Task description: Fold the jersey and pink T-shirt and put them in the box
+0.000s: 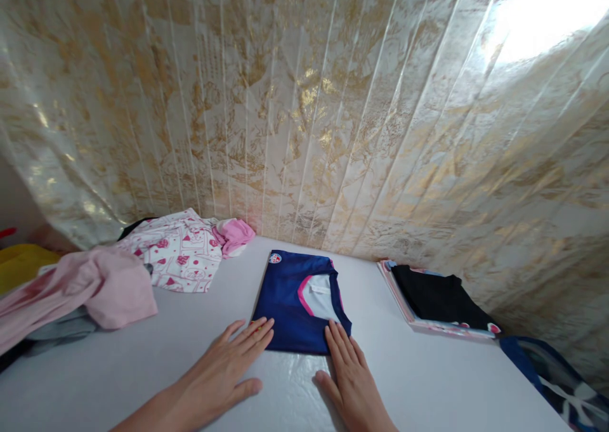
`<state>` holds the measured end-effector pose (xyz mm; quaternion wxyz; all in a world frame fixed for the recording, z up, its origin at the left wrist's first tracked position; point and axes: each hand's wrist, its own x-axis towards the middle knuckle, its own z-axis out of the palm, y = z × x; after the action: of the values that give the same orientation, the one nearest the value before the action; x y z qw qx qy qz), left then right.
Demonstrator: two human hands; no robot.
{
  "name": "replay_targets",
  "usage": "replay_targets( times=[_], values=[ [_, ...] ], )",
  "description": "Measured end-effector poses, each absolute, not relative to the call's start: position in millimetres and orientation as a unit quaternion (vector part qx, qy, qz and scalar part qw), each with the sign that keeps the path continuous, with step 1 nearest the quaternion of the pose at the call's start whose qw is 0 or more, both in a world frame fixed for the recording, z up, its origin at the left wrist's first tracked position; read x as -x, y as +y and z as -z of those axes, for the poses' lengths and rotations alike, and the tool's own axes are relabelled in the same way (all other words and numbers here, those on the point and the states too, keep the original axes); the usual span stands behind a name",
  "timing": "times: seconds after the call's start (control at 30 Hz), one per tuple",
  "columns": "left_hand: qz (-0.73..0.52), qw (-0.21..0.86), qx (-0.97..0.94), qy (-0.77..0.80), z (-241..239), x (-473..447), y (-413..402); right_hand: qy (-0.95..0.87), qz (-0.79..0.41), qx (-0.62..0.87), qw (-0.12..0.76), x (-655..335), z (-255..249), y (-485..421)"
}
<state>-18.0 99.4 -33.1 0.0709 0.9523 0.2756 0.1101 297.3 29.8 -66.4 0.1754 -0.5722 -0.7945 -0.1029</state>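
At lower centre, left hand (232,363) and right hand (351,376), fingers extended and unclamped, rested on a folded, pink-trimmed navy jersey (284,295), apparently smoothing it; the next move called for square folds.

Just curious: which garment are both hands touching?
The folded navy garment with pink neckline trim; the pale pink garment and black garment lie untouched.

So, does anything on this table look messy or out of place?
Nothing looks spilled or damaged. The pale pink garment at left lies rumpled, unlike the navy shirt, folded flat in the middle, and the neat stack at right.
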Motion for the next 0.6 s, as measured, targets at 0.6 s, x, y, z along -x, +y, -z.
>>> replay_targets(
  times=[0.6],
  values=[
    [-0.085, 0.116, -0.948, 0.285, 17.4, -8.8, 99.1, -0.620, 0.022, 0.680, 0.390, -338.5, 66.9, 32.2]
  ],
)
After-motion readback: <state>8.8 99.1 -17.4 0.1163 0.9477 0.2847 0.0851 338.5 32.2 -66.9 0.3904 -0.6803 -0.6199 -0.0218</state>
